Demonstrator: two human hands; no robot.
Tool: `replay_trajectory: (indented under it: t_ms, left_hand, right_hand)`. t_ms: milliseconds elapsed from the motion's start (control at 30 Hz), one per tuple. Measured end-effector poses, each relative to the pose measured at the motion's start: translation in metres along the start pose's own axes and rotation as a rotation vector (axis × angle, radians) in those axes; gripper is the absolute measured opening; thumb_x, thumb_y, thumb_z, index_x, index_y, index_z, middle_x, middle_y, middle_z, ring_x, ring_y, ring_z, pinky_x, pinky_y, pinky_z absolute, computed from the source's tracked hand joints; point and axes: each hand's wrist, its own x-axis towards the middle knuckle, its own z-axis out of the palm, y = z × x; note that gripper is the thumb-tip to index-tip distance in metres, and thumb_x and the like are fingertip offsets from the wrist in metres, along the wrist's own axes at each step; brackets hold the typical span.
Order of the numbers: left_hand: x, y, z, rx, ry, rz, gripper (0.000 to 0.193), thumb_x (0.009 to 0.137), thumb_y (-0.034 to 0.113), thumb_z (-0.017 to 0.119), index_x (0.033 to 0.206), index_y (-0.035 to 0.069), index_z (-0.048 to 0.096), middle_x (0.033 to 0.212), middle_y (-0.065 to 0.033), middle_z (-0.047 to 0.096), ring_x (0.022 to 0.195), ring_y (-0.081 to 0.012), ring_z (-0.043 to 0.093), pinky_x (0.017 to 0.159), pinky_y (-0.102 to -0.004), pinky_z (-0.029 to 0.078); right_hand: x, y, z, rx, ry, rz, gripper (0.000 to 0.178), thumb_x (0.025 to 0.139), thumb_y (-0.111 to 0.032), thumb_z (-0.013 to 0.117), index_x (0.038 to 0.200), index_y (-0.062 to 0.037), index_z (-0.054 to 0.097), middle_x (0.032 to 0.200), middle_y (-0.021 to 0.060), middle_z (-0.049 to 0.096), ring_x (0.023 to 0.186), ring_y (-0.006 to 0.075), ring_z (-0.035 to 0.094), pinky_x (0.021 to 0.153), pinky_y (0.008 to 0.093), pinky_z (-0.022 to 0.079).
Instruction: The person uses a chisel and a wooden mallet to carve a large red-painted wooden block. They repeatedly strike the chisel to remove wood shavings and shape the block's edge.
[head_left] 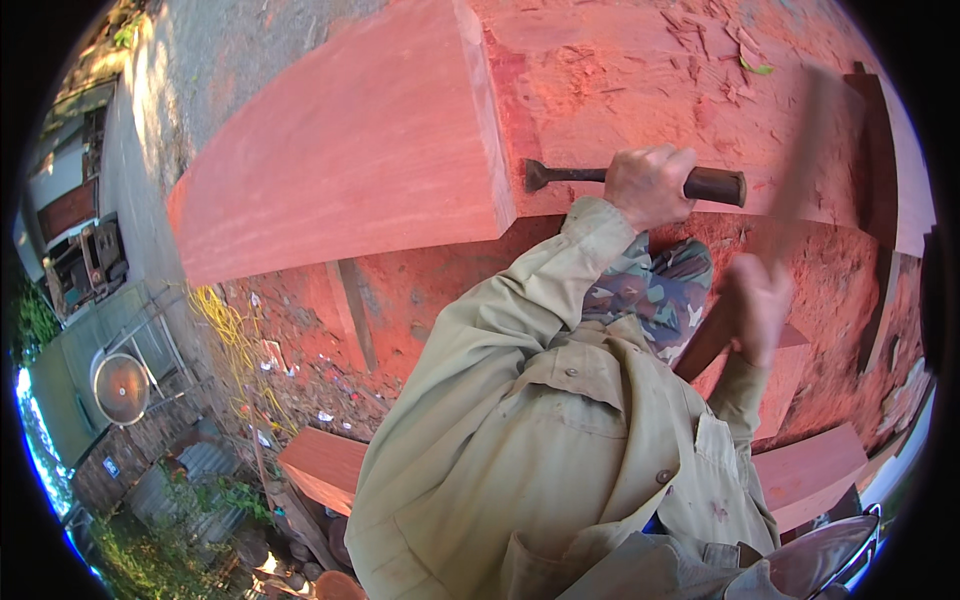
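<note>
My left hand (648, 187) is wrapped round a chisel (575, 174). Its dark, flared blade points left to the step in a big reddish timber (350, 150), and the end of its dark round handle sticks out to the right of my fist. My right hand (757, 305) grips a long wooden mallet (800, 150), raised at the right and smeared by motion. Its upper end stands above the timber's recessed part, and its lower end reaches down beside my shirt. Red wood chips (715, 60) lie on the recessed face (620, 100).
A dark upright board (875, 150) stands at the timber's right end. Squared red blocks (325, 465) lie lower left and lower right. Yellow cord (225, 325) is tangled on the littered ground at left. A round metal pan (121, 388) stands farther left.
</note>
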Motion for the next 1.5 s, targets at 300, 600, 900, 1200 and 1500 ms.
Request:
replay_trajectory:
  t_ms: [300, 600, 900, 1200, 1500]
  left_hand:
    - [0.014, 0.015, -0.049, 0.030, -0.080, -0.131, 0.025, 0.078, 0.022, 0.081, 0.085, 0.008, 0.062, 0.077, -0.0179, 0.071, 0.072, -0.0357, 0.075, 0.062, -0.0490, 0.058]
    - [-0.023, 0.073, -0.055, -0.123, -0.220, -0.047, 0.031, 0.071, 0.019, 0.083, 0.088, 0.008, 0.060, 0.074, -0.0124, 0.067, 0.068, -0.0366, 0.072, 0.060, -0.0491, 0.059]
    - [-0.011, 0.026, -0.010, -0.106, -0.142, -0.006, 0.024, 0.076, 0.024, 0.079, 0.083, 0.009, 0.061, 0.073, -0.0154, 0.068, 0.068, -0.0374, 0.073, 0.061, -0.0487, 0.060]
    - [-0.022, 0.023, -0.015, -0.069, -0.074, 0.003, 0.025, 0.077, 0.025, 0.080, 0.079, 0.010, 0.061, 0.074, -0.0131, 0.068, 0.066, -0.0349, 0.072, 0.057, -0.0460, 0.057]
    - [-0.023, 0.026, -0.023, -0.076, -0.015, 0.024, 0.026, 0.075, 0.024, 0.081, 0.074, 0.011, 0.058, 0.067, -0.0109, 0.063, 0.061, -0.0336, 0.069, 0.054, -0.0465, 0.054]
  right_hand:
    - [0.006, 0.024, -0.024, 0.063, 0.030, -0.026, 0.038, 0.097, -0.029, 0.079, 0.115, -0.0010, 0.062, 0.087, 0.0056, 0.067, 0.071, 0.0133, 0.064, 0.064, 0.0283, 0.052]
    - [-0.002, 0.016, -0.019, 0.038, 0.145, 0.025, 0.031, 0.102, -0.028, 0.073, 0.114, -0.0019, 0.061, 0.084, 0.0071, 0.068, 0.066, 0.0144, 0.064, 0.061, 0.0302, 0.053]
    - [-0.028, 0.022, -0.035, -0.005, 0.200, -0.041, 0.027, 0.101, -0.026, 0.072, 0.111, -0.0028, 0.061, 0.085, 0.0075, 0.068, 0.068, 0.0155, 0.065, 0.062, 0.0306, 0.053]
    - [-0.032, -0.010, -0.021, 0.081, 0.251, -0.056, 0.037, 0.097, -0.030, 0.076, 0.115, -0.0007, 0.062, 0.090, 0.0100, 0.070, 0.073, 0.0164, 0.067, 0.064, 0.0318, 0.054]
    - [-0.031, -0.013, -0.019, -0.051, 0.196, 0.053, 0.039, 0.095, -0.029, 0.080, 0.116, -0.0002, 0.064, 0.089, 0.0069, 0.067, 0.071, 0.0139, 0.064, 0.063, 0.0293, 0.052]
